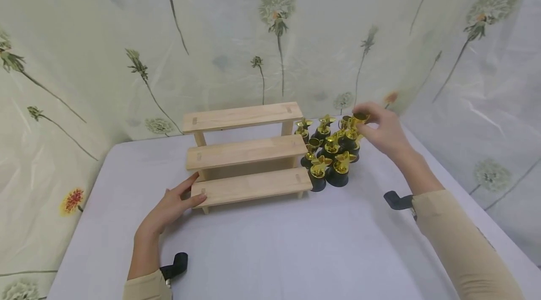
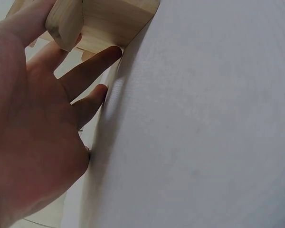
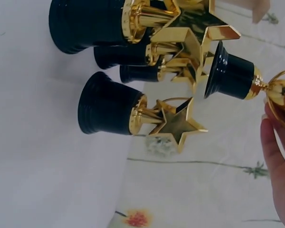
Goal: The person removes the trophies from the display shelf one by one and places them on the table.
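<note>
A three-step wooden stand point(image 1: 247, 150) sits on the white-covered table. My left hand point(image 1: 166, 208) holds the left end of its lowest step, thumb on top and fingers behind the end of the board. At the right, my right hand point(image 1: 382, 128) pinches a small gold trophy cup point(image 3: 235, 73) by its bowl. Its black base hangs in the air, above the other trophies. Several small trophies with black bases stand grouped beside the stand's right end, among them a star-topped trophy point(image 3: 109, 107) and a two-handled cup trophy point(image 1: 312, 147).
The white tablecloth point(image 1: 270, 248) spreads in front of the stand. Behind the table hangs a pale curtain point(image 1: 220, 32) printed with dandelions, close to the stand's back. The front trophies stand right at the stand's lowest step.
</note>
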Demonstrator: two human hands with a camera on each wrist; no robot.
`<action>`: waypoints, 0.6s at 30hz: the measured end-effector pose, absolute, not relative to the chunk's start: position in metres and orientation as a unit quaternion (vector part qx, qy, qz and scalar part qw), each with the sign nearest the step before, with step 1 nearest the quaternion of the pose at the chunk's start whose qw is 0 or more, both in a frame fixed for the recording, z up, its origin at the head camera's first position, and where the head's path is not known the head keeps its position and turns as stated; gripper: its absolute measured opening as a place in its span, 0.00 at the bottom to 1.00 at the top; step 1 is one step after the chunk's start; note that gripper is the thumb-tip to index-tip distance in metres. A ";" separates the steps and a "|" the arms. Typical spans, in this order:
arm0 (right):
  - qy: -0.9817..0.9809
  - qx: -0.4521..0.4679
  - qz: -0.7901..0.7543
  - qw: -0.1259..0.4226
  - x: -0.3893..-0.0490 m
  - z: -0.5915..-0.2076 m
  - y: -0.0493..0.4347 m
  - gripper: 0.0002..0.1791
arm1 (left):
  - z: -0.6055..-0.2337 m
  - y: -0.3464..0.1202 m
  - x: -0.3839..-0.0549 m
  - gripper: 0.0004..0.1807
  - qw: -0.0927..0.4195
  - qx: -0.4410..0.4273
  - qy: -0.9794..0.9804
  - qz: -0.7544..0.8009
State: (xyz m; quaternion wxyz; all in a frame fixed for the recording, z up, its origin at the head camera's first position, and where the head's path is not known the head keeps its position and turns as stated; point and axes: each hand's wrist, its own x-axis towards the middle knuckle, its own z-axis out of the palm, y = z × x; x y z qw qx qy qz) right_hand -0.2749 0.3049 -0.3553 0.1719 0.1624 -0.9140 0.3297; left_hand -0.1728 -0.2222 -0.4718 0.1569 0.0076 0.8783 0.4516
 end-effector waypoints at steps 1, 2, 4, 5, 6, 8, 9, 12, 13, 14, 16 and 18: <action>-0.914 0.161 0.329 0.172 -0.275 -0.356 0.306 0.19 | -0.472 -0.223 -0.173 0.48 0.157 0.007 0.878 0.453; -0.915 0.157 0.328 0.172 -0.275 -0.358 0.308 0.18 | -0.472 -0.222 -0.173 0.48 0.157 0.008 0.877 0.453; -0.917 0.151 0.325 0.172 -0.275 -0.360 0.312 0.18 | -0.471 -0.221 -0.172 0.48 0.158 0.009 0.876 0.455; -0.918 0.148 0.324 0.174 -0.275 -0.361 0.314 0.18 | -0.471 -0.221 -0.172 0.48 0.159 0.008 0.876 0.455; -0.918 0.147 0.323 0.175 -0.275 -0.361 0.316 0.19 | -0.471 -0.221 -0.171 0.48 0.160 0.008 0.876 0.455; -0.918 0.146 0.324 0.177 -0.273 -0.361 0.319 0.19 | -0.472 -0.220 -0.171 0.48 0.160 0.008 0.876 0.455; -0.919 0.145 0.322 0.178 -0.272 -0.361 0.320 0.19 | -0.472 -0.221 -0.171 0.47 0.159 0.008 0.876 0.455; -0.919 0.142 0.324 0.174 -0.269 -0.361 0.321 0.19 | -0.472 -0.222 -0.171 0.47 0.157 0.009 0.877 0.455; -0.920 0.140 0.323 0.173 -0.267 -0.361 0.321 0.19 | -0.472 -0.222 -0.171 0.47 0.157 0.010 0.877 0.454; -0.921 0.139 0.320 0.172 -0.266 -0.362 0.321 0.19 | -0.472 -0.222 -0.171 0.47 0.156 0.010 0.877 0.454; -0.921 0.141 0.320 0.174 -0.263 -0.363 0.322 0.19 | -0.472 -0.222 -0.171 0.47 0.156 0.010 0.878 0.452; -0.920 0.147 0.316 0.180 -0.263 -0.364 0.323 0.20 | -0.471 -0.223 -0.171 0.47 0.156 0.010 0.880 0.449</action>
